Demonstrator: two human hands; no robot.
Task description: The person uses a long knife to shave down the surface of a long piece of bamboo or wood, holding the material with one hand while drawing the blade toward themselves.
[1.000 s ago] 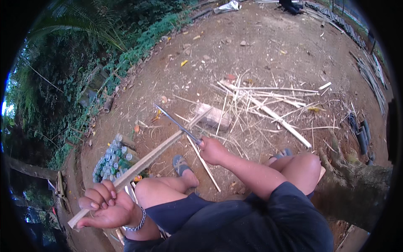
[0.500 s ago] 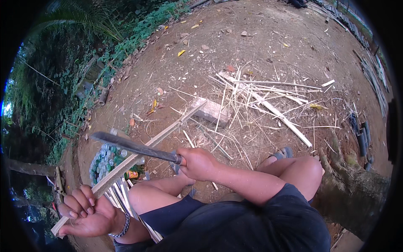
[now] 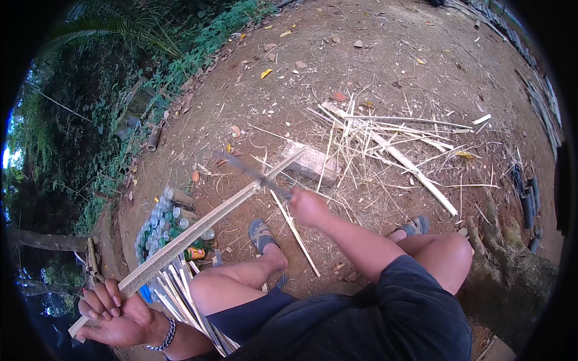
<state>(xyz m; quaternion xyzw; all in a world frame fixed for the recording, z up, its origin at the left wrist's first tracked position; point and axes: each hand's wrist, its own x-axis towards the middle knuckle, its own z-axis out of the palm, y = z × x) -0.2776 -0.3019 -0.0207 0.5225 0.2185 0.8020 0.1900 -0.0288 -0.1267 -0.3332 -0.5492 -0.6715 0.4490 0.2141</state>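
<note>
My left hand (image 3: 117, 316) is wrapped round the near end of a long pale strip, apparently split bamboo (image 3: 192, 231), at the lower left. From there the strip slants up to the right, its far end at a wooden block (image 3: 316, 165) on the ground. My right hand (image 3: 309, 207) grips a long dark-bladed knife (image 3: 247, 170) by its handle, which the fist mostly hides. Somewhat blurred, the blade crosses the strip near a rough notch, a short way before the block. A chain bracelet (image 3: 164, 337) circles my left wrist.
Beyond the block lies a loose heap of pale strips and shavings (image 3: 385, 138). Glass bottles (image 3: 162, 225) cluster at the left, with more strips (image 3: 186, 295) beside my left leg. A tree trunk (image 3: 512, 283) with roots stands at the right. Green plants (image 3: 174, 72) border the dirt.
The knife has moved up and right along the strip, from its middle to near the notch, as my right arm reached farther out. My left hand keeps its hold.
</note>
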